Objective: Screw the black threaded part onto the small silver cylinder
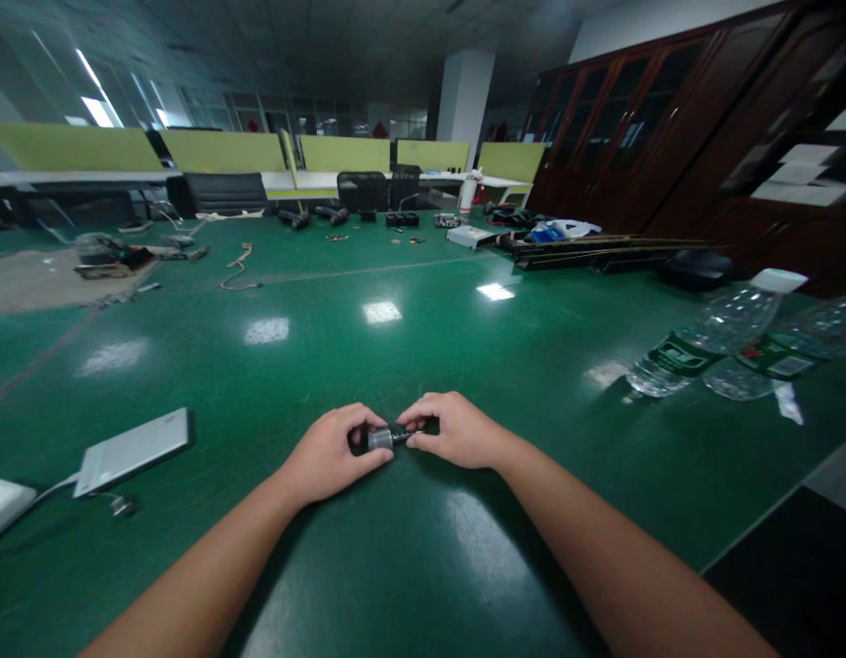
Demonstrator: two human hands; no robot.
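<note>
Just above the green tabletop, or resting on it, is a small grey metal cylinder (pixel 380 440); a thin dark shaft (pixel 400 437) that looks ridged sticks out of its right end. My left hand (pixel 337 454) is closed round the cylinder, thumb in front and fingers behind. Thumb and fingertips of my right hand (pixel 457 431) pinch the shaft near its right end. The two hands are close together, with a short stretch of shaft visible between them. I cannot tell whether cylinder and shaft are one piece.
Two clear plastic bottles (pixel 703 343) stand at the right. A pale flat device (pixel 132 452) with a cable lies at the left. Farther back are a piece of rope (pixel 237 265), dark strips (pixel 587 249), several tools and a white bottle (pixel 468 192).
</note>
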